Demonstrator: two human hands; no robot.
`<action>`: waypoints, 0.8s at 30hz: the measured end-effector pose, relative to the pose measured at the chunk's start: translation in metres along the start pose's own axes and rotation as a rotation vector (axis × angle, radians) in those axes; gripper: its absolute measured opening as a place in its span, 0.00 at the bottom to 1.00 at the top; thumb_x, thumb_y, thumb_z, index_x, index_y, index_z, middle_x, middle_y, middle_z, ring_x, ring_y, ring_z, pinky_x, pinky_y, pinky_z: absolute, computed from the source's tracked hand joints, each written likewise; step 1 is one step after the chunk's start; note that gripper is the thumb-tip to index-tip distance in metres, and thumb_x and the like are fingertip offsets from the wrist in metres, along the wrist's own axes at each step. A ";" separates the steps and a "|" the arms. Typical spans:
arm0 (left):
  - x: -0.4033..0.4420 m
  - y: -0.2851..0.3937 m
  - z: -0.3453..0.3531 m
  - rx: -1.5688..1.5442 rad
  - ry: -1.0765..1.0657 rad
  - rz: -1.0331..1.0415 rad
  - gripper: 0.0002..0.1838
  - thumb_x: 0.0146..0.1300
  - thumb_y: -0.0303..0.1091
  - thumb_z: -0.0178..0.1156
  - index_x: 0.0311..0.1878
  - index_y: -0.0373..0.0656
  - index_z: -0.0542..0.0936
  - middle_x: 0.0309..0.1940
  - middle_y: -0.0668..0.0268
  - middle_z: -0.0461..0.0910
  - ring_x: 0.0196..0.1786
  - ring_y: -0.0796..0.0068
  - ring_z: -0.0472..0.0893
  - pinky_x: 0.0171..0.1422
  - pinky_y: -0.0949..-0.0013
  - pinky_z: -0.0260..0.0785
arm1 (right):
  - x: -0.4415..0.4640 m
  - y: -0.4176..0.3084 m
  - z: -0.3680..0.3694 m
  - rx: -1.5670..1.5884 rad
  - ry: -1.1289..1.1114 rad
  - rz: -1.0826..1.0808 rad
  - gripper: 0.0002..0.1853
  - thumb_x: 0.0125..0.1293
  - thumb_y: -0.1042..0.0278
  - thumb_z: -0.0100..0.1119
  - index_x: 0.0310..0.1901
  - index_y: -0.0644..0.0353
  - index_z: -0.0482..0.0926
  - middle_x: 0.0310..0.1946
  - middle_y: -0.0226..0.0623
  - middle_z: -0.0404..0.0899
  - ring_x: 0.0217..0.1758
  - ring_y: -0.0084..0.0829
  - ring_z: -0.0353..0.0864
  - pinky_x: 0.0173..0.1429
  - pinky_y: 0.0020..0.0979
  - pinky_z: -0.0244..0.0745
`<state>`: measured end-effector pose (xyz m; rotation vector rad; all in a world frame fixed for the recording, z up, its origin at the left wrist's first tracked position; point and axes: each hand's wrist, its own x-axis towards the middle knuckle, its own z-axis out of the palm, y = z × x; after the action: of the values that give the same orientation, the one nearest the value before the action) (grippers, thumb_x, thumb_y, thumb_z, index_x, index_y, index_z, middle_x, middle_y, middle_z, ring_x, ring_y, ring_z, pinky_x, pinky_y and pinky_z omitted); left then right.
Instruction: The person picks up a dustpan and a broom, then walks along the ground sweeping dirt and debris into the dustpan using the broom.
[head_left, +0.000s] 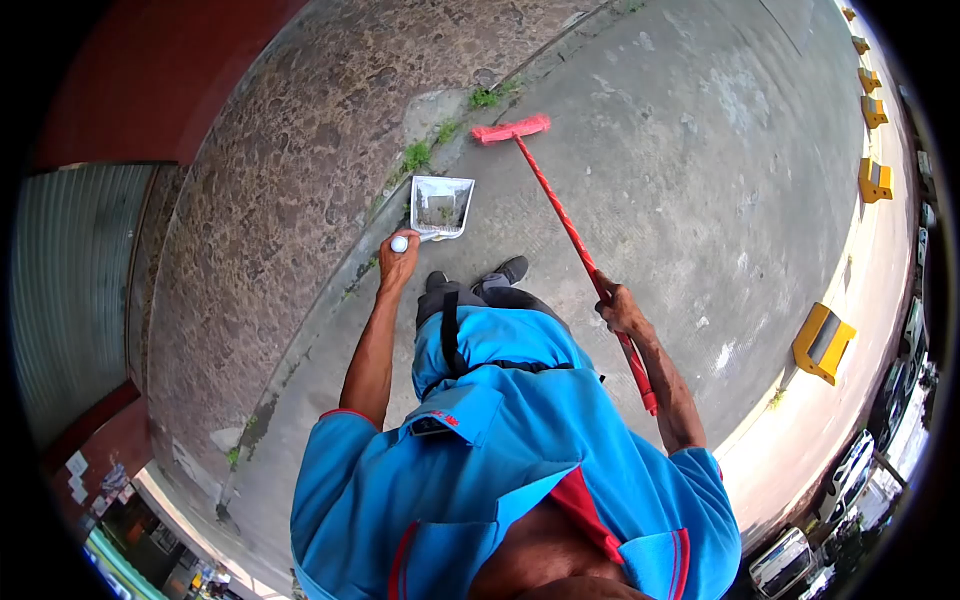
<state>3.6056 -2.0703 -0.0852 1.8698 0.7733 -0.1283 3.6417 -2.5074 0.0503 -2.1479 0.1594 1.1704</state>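
My left hand [398, 262] is wrapped round the white-tipped handle of a dustpan. The white dustpan [442, 207] lies in front of my left foot on the grey pavement, with some dark debris in it. In my right hand [621, 308] is the red pole of a broom, which slants forward and to the left. The broom's red bristled head [511, 129] rests on the ground ahead of the dustpan, apart from it, close to the edge of the patterned paving.
Green weeds [416, 156] grow along the seam between the brown patterned paving [290, 170] and the grey ground. Yellow and black blocks [824, 343] line the right side, with parked cars beyond. A corrugated shutter [75, 290] and a red wall stand on the left.
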 end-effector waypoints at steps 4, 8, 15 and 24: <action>-0.003 0.007 0.004 0.013 -0.003 -0.012 0.07 0.62 0.37 0.60 0.41 0.48 0.83 0.21 0.71 0.75 0.22 0.81 0.76 0.26 0.76 0.72 | 0.053 0.023 0.001 0.011 0.075 0.006 0.39 0.54 0.80 0.50 0.71 0.58 0.56 0.22 0.45 0.77 0.16 0.33 0.78 0.22 0.36 0.72; 0.005 0.009 0.012 -0.009 0.040 0.003 0.08 0.62 0.36 0.60 0.41 0.47 0.83 0.20 0.71 0.75 0.21 0.81 0.75 0.26 0.76 0.72 | 0.050 0.021 0.028 -0.201 0.012 -0.036 0.39 0.51 0.80 0.50 0.69 0.56 0.56 0.26 0.55 0.80 0.23 0.44 0.83 0.29 0.43 0.77; 0.010 0.025 0.002 -0.089 -0.001 -0.138 0.06 0.58 0.34 0.60 0.34 0.45 0.84 0.20 0.70 0.77 0.23 0.77 0.76 0.28 0.71 0.68 | -0.019 0.069 0.060 -0.272 -0.148 -0.267 0.39 0.51 0.78 0.51 0.69 0.55 0.59 0.42 0.58 0.80 0.40 0.50 0.83 0.46 0.46 0.76; 0.008 0.027 -0.001 -0.149 -0.029 -0.127 0.06 0.61 0.34 0.60 0.36 0.44 0.83 0.17 0.72 0.72 0.17 0.81 0.72 0.20 0.73 0.65 | -0.018 0.021 0.021 0.043 -0.052 0.063 0.40 0.53 0.83 0.47 0.71 0.56 0.55 0.22 0.41 0.75 0.15 0.30 0.72 0.23 0.34 0.72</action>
<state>3.6265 -2.0724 -0.0668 1.6753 0.8586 -0.1734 3.6077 -2.5147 0.0462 -2.0866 0.2292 1.2464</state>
